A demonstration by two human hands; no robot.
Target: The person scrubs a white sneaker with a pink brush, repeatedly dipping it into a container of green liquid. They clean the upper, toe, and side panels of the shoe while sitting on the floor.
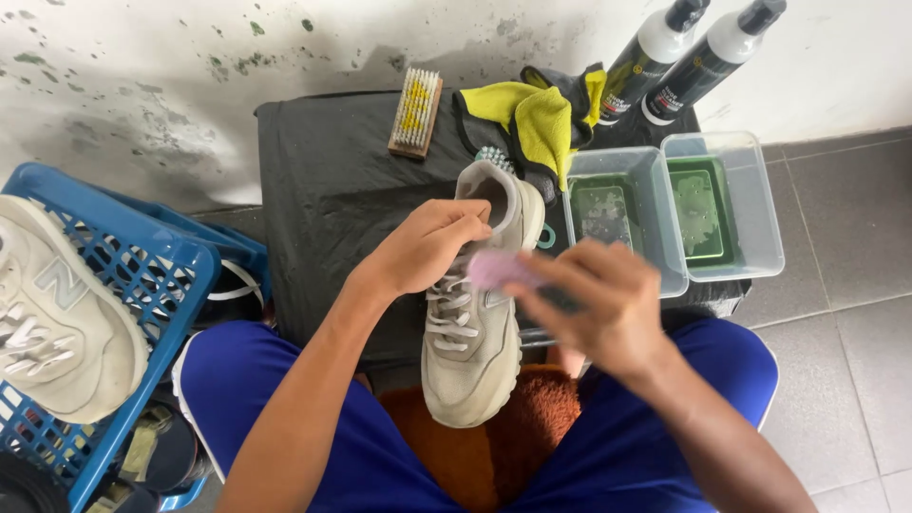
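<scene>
A grey-beige sneaker (pixel 475 342) lies toe toward me over my lap, above a brown towel (pixel 532 418). My left hand (pixel 423 249) grips it at the collar, fingers hooked into the opening. Blurred by motion, my right hand (pixel 603 304) holds a pink brush (pixel 494 270) against the sneaker's side near the laces.
A black-covered low table (pixel 332 180) carries a wooden brush (pixel 416 111), a yellow-grey cloth (pixel 537 119), two spray bottles (pixel 655 52) and two clear tubs of water (pixel 722 204). At left, a blue crate (pixel 142 266) holds a second sneaker (pixel 57 323). Grey tile floor lies right.
</scene>
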